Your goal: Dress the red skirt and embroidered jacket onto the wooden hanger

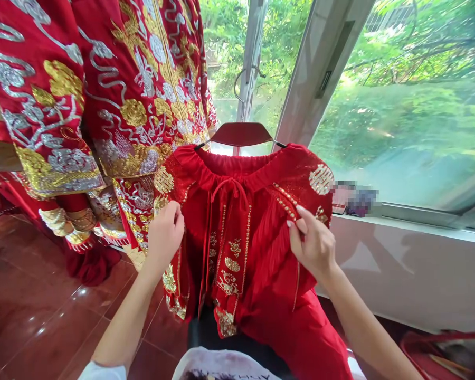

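Observation:
A red skirt (265, 232) with a gathered waistband, a tied drawstring and gold embroidered panels hangs from a dark red hanger (241, 134). The hanger's metal arms reach the two sides of the waistband. At the skirt's left side, my left hand (167, 232) is closed on the fabric, its fingertips partly hidden. My right hand (314, 244) pinches the cloth near a beaded trim on the right side, thumb and forefinger together. Between my hands the front panels hang down, and plain red cloth drapes lower right over my lap area.
Red jackets (142, 105) with silver and gold embroidery hang close on the left. A window (399, 116) with a sill (419, 224) runs along the right; a blurred item (352, 199) lies on that sill. The floor (43, 316) is dark red tile.

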Action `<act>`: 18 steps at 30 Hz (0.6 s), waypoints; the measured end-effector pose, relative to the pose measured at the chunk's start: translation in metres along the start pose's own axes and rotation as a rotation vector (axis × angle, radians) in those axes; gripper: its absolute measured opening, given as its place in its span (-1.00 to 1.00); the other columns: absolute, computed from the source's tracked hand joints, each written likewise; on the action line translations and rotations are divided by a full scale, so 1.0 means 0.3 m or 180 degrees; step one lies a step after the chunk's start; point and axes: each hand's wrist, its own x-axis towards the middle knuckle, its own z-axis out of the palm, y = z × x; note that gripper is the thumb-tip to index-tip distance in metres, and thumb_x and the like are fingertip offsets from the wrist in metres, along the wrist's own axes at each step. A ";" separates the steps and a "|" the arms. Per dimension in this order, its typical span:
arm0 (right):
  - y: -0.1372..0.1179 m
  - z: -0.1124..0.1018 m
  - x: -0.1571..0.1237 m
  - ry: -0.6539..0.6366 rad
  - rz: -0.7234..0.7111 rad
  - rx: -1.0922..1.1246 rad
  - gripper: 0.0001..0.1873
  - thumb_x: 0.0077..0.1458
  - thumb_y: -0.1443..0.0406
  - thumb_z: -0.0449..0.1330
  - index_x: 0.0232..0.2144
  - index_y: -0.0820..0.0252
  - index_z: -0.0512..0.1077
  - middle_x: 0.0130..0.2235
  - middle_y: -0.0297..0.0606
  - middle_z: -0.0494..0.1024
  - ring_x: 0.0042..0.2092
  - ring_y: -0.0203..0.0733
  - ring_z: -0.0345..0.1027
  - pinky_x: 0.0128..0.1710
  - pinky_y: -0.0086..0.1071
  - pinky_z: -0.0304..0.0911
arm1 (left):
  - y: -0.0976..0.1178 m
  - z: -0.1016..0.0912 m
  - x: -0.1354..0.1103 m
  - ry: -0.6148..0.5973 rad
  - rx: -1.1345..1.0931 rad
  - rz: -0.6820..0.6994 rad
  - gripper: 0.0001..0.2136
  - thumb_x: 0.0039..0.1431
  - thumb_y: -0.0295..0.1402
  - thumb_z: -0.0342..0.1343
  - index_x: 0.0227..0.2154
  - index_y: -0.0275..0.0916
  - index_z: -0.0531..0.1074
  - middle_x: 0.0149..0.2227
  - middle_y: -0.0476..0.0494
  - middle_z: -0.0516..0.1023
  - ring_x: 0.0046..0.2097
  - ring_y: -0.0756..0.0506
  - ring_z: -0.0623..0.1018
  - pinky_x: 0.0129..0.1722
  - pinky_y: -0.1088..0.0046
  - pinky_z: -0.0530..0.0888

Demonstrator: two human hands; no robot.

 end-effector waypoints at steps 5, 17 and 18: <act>-0.048 0.078 -0.042 -0.0263 0.0191 0.0503 -0.56 0.18 0.33 0.02 0.12 0.02 0.24 -0.34 -0.22 0.60 -0.45 -0.10 0.46 -0.36 -0.21 0.44 | 0.045 0.057 -0.047 0.0157 -0.0157 -0.0060 -0.84 0.12 -0.48 -0.06 -0.51 -0.13 0.13 -0.57 0.04 0.29 -0.53 -0.06 0.34 -0.46 0.41 0.23; -0.081 0.161 -0.450 -0.0083 0.0153 0.0014 -0.60 0.12 0.43 0.07 0.03 0.20 0.29 -0.31 -0.18 0.59 -0.34 -0.13 0.48 -0.30 -0.28 0.39 | 0.073 0.440 -0.327 -0.0853 -0.1202 -0.0491 -0.94 0.03 -0.46 -0.03 -0.46 -0.20 0.32 -0.46 -0.07 0.48 -0.40 -0.08 0.49 -0.32 0.42 0.37; -0.070 0.153 -0.540 -0.0291 0.0182 -0.0256 -0.70 0.12 0.41 0.07 -0.07 0.19 0.35 -0.34 -0.20 0.59 -0.37 -0.13 0.46 -0.31 -0.27 0.37 | 0.119 0.500 -0.428 -0.1290 -0.1374 -0.0651 -0.91 0.01 -0.48 -0.03 -0.45 -0.21 0.35 -0.45 -0.08 0.50 -0.39 -0.07 0.50 -0.32 0.42 0.38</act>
